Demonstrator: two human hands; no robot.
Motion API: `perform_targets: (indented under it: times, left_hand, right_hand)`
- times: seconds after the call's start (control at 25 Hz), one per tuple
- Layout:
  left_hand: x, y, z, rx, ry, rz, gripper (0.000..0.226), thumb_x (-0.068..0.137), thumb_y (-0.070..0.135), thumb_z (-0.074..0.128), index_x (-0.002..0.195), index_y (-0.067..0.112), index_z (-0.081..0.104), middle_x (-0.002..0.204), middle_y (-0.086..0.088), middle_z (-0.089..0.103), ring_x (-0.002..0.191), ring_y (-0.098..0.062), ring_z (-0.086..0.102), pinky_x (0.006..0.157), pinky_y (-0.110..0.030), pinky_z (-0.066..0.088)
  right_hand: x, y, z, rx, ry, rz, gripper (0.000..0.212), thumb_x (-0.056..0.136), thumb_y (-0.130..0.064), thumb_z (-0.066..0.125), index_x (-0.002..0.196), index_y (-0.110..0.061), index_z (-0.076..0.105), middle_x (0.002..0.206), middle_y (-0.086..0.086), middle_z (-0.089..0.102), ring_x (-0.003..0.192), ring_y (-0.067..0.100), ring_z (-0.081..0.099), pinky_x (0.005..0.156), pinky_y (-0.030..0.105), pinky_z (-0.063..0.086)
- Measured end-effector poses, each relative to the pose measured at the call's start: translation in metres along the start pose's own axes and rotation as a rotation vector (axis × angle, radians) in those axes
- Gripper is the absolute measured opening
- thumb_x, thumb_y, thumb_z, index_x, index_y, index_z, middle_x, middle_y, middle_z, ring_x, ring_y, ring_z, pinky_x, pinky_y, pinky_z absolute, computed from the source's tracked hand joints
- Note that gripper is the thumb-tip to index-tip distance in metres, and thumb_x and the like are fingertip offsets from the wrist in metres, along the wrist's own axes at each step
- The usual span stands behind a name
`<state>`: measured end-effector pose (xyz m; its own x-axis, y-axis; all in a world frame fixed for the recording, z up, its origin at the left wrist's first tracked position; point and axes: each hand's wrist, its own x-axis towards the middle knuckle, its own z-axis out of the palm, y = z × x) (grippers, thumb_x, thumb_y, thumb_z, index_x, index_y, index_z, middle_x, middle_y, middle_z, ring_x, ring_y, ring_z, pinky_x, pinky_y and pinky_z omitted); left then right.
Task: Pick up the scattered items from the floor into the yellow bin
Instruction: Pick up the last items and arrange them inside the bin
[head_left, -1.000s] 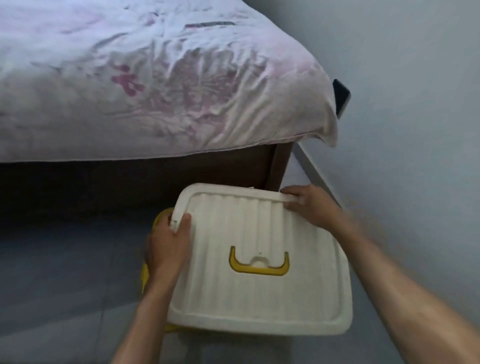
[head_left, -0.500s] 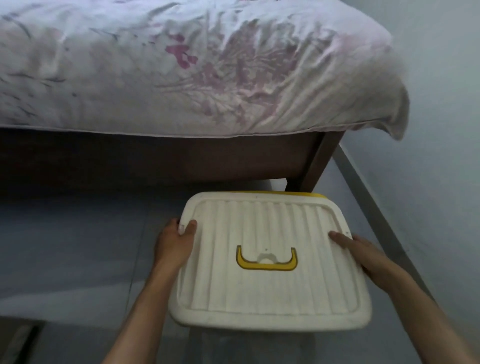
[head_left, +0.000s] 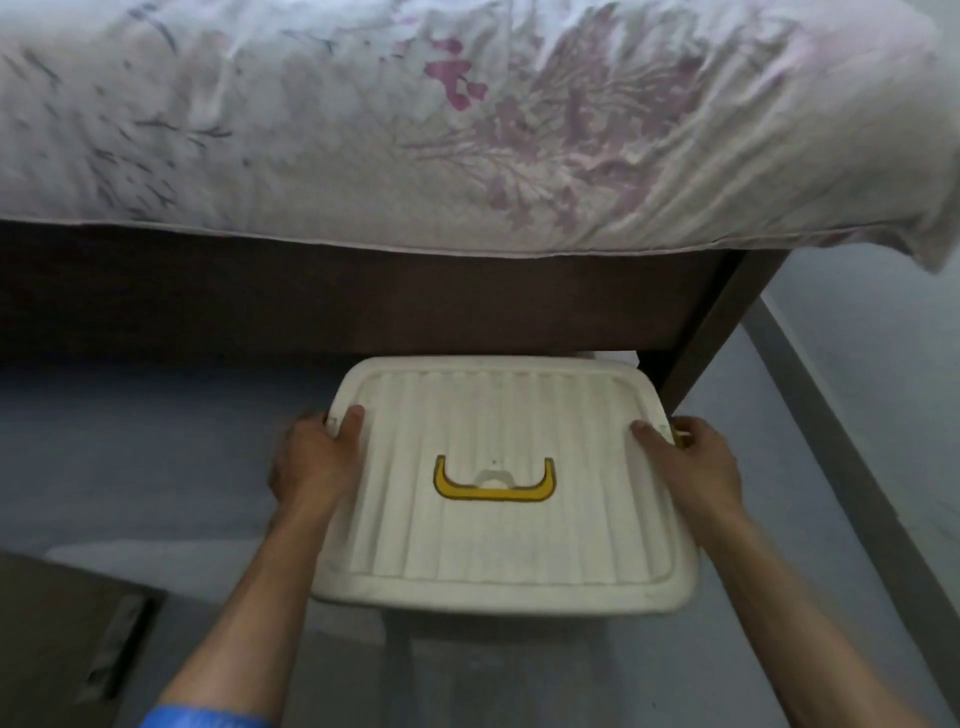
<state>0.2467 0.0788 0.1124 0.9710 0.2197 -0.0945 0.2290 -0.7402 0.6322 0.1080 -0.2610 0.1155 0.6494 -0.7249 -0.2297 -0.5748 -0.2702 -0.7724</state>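
A cream ribbed lid with a yellow handle in its middle lies flat over the yellow bin, which it hides almost wholly; only a small yellow bit shows at the right edge. My left hand grips the lid's left rim, thumb on top. My right hand grips the right rim, thumb on top and fingers curled round the edge. The bin stands on the floor just in front of the bed. No loose items show on the floor.
A bed with a floral sheet and dark wooden frame runs across the back; its leg stands right behind the bin. A wall with a grey skirting is at the right. A dark object lies at the lower left.
The lid went from tilted to flat on the bin. My right hand slid from the lid's far edge to its right rim and now curls round it. The view has shifted left.
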Motion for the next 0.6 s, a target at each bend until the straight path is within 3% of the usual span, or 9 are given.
perform_targets:
  times: [0.08,0.16,0.24,0.32,0.44,0.6]
  left_hand:
    - [0.003,0.001,-0.001,0.013,0.011,0.029,0.049,0.092,0.055,0.05,0.111,0.014,0.067,0.106,-0.016,0.068,0.095,-0.035,0.063,0.077,-0.037,0.048]
    - [0.007,-0.007,-0.004,0.031,-0.017,0.049,0.052,0.089,0.054,0.055,0.12,0.013,0.062,0.12,-0.017,0.061,0.109,-0.037,0.057,0.086,-0.04,0.048]
    - [0.002,-0.019,-0.009,-0.113,-0.11,-0.094,0.063,0.083,0.059,0.061,0.13,0.016,0.054,0.127,-0.007,0.056,0.115,-0.033,0.055,0.092,-0.041,0.048]
    - [-0.008,-0.025,-0.012,-0.282,-0.182,-0.21,0.056,0.079,0.061,0.065,0.117,0.02,0.06,0.113,0.002,0.063,0.099,-0.025,0.063,0.083,-0.036,0.051]
    - [-0.013,-0.024,-0.017,-0.296,-0.109,-0.161,0.035,0.076,0.054,0.072,0.094,0.025,0.065,0.091,0.001,0.069,0.08,-0.021,0.065,0.075,-0.04,0.055]
    - [-0.014,-0.019,-0.015,-0.357,-0.151,-0.142,0.029,0.082,0.049,0.07,0.102,0.03,0.061,0.093,0.004,0.066,0.082,-0.018,0.062,0.073,-0.037,0.052]
  right_hand:
    - [0.01,-0.011,0.002,-0.001,0.014,-0.03,0.053,0.081,-0.054,0.066,0.122,-0.024,0.055,0.102,-0.007,0.059,0.074,0.006,0.053,0.062,0.027,0.039]
    - [0.012,-0.01,-0.001,0.095,-0.024,-0.008,0.043,0.08,-0.046,0.07,0.115,-0.023,0.059,0.095,-0.009,0.06,0.075,0.004,0.055,0.06,0.025,0.04]
    - [0.005,0.0,-0.004,0.213,-0.06,0.075,0.027,0.079,-0.044,0.072,0.099,-0.028,0.063,0.088,-0.012,0.064,0.076,0.01,0.061,0.059,0.025,0.043]
    - [-0.006,0.007,-0.005,0.177,-0.001,0.085,0.023,0.077,-0.051,0.072,0.086,-0.03,0.065,0.08,-0.014,0.066,0.072,0.012,0.064,0.057,0.025,0.044]
    - [-0.011,0.008,-0.005,0.118,0.101,0.039,0.028,0.075,-0.054,0.072,0.084,-0.028,0.067,0.075,-0.015,0.067,0.068,0.01,0.065,0.055,0.023,0.044]
    - [-0.009,0.014,-0.012,0.403,-0.078,0.235,0.029,0.078,-0.052,0.073,0.094,-0.028,0.067,0.089,-0.007,0.072,0.079,0.014,0.07,0.064,0.028,0.052]
